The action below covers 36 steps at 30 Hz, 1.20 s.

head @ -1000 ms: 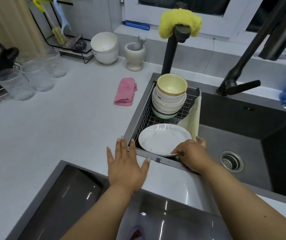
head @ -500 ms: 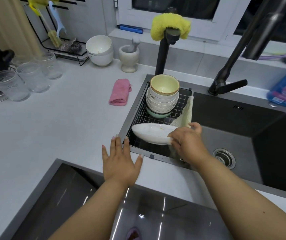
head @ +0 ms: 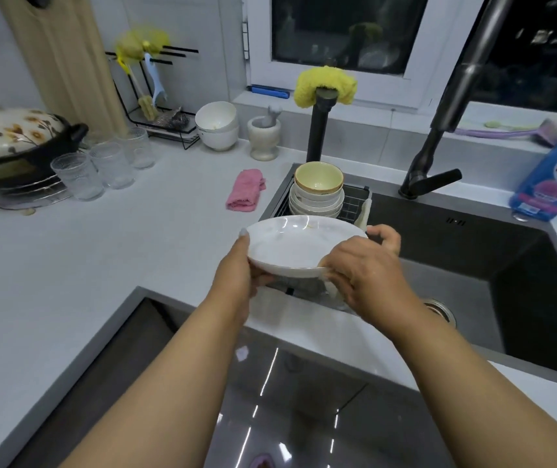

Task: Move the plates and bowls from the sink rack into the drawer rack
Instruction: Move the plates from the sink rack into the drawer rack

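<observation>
We hold one white plate [head: 299, 246] with both hands above the near end of the sink rack [head: 353, 204]. Our left hand [head: 236, 275] grasps the plate's left rim, thumb on the upper edge, the other fingers curled beneath. Our right hand [head: 368, 270] grasps the right rim from above, its fingers wrapped over the far edge and its palm covering the near right portion. The plate sits between the two hands, tilted slightly with its far edge higher, and touches nothing but the hands.

Relative to the sink rack:
- A stack of bowls [head: 317, 194] stands at the rack's far end, just behind the raised plate; the top bowl is pale yellow inside.
- A cloth [head: 363, 214] hangs over the rack's right edge.
- The sink basin [head: 473, 261] lies to the right.
- A pink towel [head: 245, 189] lies on the counter [head: 101, 251] to the left.
- A dark glossy surface [head: 287, 400] lies nearest us, under our forearms.
</observation>
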### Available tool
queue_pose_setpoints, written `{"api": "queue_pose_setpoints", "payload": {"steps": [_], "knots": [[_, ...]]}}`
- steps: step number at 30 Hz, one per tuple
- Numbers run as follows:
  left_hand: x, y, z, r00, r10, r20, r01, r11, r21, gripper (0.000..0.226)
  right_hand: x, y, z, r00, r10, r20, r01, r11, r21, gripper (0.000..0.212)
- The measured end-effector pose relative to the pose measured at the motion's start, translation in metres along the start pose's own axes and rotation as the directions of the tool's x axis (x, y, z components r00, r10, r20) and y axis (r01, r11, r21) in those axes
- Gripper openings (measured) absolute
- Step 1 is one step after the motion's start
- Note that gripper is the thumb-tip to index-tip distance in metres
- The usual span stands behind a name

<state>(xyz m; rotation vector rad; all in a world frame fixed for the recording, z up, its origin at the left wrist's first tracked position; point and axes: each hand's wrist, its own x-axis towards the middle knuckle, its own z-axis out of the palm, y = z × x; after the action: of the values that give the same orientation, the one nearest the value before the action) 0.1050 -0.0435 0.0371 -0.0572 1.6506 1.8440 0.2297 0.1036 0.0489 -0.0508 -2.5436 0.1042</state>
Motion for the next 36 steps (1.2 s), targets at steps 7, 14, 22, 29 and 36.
{"api": "queue_pose_setpoints", "payload": {"steps": [7,14,22,29,36], "knots": [[-0.068,-0.019,-0.027,0.974,0.023,-0.223,-0.085,0.96,-0.268,0.023,-0.024,-0.036,-0.021,0.981,-0.17,0.09,0.147,0.966,0.214,0.018],[-0.16,-0.034,-0.074,0.91,0.051,-0.411,-0.165,0.955,-0.247,0.023,-0.03,-0.1,-0.032,0.99,0.068,0.122,-0.12,0.859,0.498,0.054],[-0.255,-0.059,-0.137,0.798,0.087,-0.596,-0.295,0.919,-0.261,0.025,-0.034,-0.189,-0.024,0.831,0.29,0.476,-0.546,0.592,0.593,0.043],[-0.342,-0.091,-0.211,0.7,0.055,-0.712,-0.383,0.87,-0.311,0.03,-0.061,-0.303,-0.038,0.568,-0.008,0.823,-0.819,-0.107,0.564,0.018],[-0.457,-0.154,-0.31,0.612,-0.034,-0.79,-0.331,0.896,-0.295,0.038,-0.122,-0.441,-0.04,0.371,-0.21,0.905,-0.927,-0.134,0.349,0.029]]}}
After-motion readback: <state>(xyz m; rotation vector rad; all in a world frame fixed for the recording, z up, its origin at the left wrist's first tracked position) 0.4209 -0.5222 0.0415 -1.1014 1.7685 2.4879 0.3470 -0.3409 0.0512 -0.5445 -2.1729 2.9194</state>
